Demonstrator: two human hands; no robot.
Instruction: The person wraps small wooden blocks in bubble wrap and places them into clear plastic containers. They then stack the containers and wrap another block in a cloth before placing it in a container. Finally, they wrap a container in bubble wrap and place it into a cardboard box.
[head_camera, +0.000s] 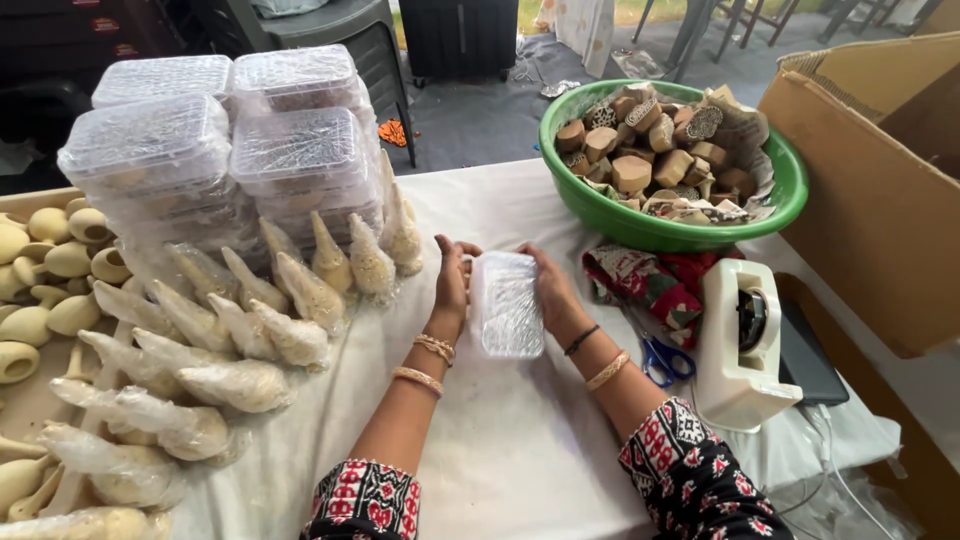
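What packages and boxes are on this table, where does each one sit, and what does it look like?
Clear rectangular plastic box: table centre, held between the left hand and the right hand.
Stacked clear lidded plastic boxes: far left, in piles.
Clear-wrapped cone-shaped cream pieces: left, lying in rows.
Brown cardboard carton: right edge, open.
No screens visible.

Head view, close, looking down over table (520, 470).
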